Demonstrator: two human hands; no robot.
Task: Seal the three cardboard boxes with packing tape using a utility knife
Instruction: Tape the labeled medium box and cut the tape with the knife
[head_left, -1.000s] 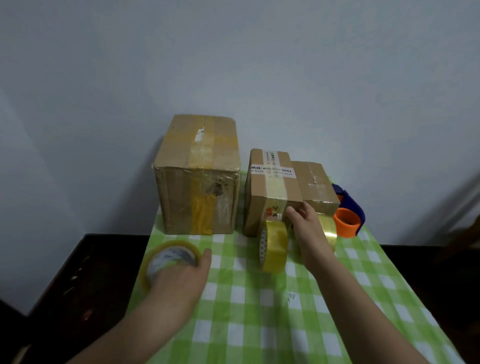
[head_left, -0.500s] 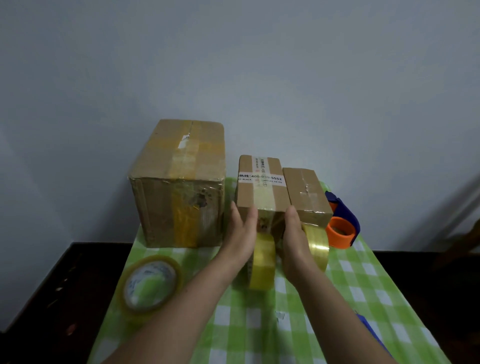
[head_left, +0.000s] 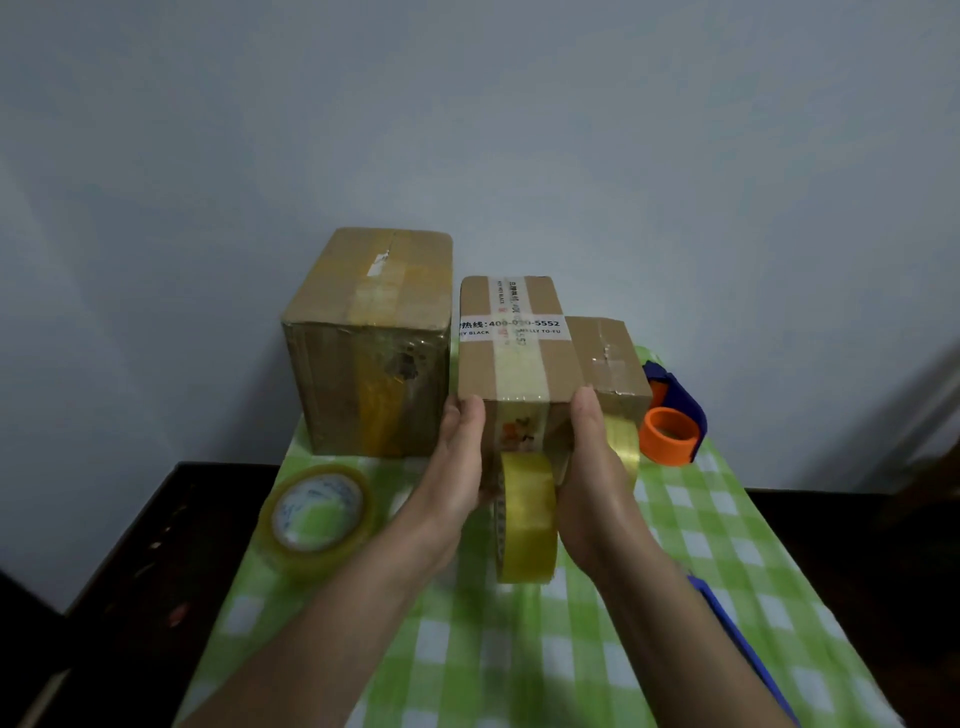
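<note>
A medium cardboard box (head_left: 511, 358) with a printed label strip is held between both palms, lifted off the table. My left hand (head_left: 457, 462) presses its left side and my right hand (head_left: 592, 467) its right side. A large taped box (head_left: 371, 343) stands to the left against the wall. A small box (head_left: 608, 364) sits to the right, just behind the held one. A yellow tape roll (head_left: 524, 517) stands on edge below the held box, between my wrists. Another tape roll (head_left: 317, 514) lies flat at the left. No knife is clearly visible.
The table has a green-and-white checked cloth (head_left: 519, 649). An orange and blue tape dispenser (head_left: 670, 421) sits at the right by the wall. A third yellowish roll (head_left: 623, 439) peeks out behind my right hand. A blue object (head_left: 727, 629) lies along the cloth's right edge. Dark surfaces flank the table.
My left hand left the flat tape roll and came to the medium box. Both hands closed on its sides and raised it toward me.
</note>
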